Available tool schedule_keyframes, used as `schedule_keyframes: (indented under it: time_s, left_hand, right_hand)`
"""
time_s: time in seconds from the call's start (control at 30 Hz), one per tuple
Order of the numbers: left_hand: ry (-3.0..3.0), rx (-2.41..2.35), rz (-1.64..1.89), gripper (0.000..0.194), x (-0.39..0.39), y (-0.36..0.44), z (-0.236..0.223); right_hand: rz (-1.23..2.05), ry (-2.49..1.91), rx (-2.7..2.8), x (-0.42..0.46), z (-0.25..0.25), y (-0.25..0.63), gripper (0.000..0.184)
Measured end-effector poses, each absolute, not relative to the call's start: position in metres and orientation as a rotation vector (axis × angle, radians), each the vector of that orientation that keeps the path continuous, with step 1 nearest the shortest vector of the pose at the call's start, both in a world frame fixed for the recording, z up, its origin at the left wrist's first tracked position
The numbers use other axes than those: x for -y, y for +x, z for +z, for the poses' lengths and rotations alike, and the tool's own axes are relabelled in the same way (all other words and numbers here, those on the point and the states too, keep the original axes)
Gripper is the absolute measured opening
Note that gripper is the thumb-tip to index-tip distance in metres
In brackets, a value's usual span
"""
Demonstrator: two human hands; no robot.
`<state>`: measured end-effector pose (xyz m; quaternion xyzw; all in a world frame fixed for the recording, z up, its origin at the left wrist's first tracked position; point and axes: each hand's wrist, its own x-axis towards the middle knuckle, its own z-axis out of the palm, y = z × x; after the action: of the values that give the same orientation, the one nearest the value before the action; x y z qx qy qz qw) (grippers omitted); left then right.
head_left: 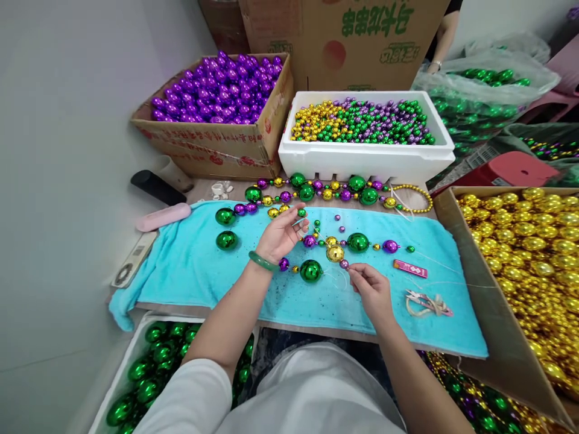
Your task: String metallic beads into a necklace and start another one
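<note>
My left hand [281,234], with a green bangle on the wrist, is raised over the blue towel [190,271], a small green bead [302,212] at its curled fingertips. A thin clear string slants down from there toward a shiny gold bead [335,253]. Just beside that gold bead, my right hand [371,290] pinches a small purple bead [344,264] between thumb and fingers. Around the hands lie strung green, purple and gold beads, among them a large green bead [357,242] and another large green bead [310,271]. Two loose green beads [227,240] rest at the left.
Finished-looking bead strands [306,192] lie behind the towel. Farther back stand a carton of purple beads [266,141] and a white foam box [366,161]. Scissors [429,303] and a pink lighter-like item [410,269] lie right, beside a gold-bead carton [493,289]. Another person's arm [446,42] shows behind.
</note>
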<state>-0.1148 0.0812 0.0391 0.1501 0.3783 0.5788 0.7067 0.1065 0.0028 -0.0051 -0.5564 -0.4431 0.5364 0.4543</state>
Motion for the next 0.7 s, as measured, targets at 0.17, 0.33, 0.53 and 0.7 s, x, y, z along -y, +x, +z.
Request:
schedule_keyframes:
  time_s: [0.17,0.33,0.53,0.7]
  left_hand:
    - [0.360,-0.829,1.300,0.016,-0.079,-0.113,0.036]
    - [0.424,-0.878,1.335,0.019,-0.075,-0.108,0.035]
    - [0.580,-0.919,1.294,0.031,-0.061,-0.085,0.030]
    - [0.846,-0.972,1.153,0.034,-0.047,-0.074,0.028]
  right_hand:
    - [1.318,-1.370,1.097,-0.004,-0.007,0.105,0.025]
    - [1.285,-1.380,1.113,-0.004,-0.008,0.105,0.027]
    - [1.371,-1.390,1.061,-0.006,-0.012,0.102,0.034]
    - [1.508,-1.375,0.982,-0.009,-0.011,0.101,0.038]
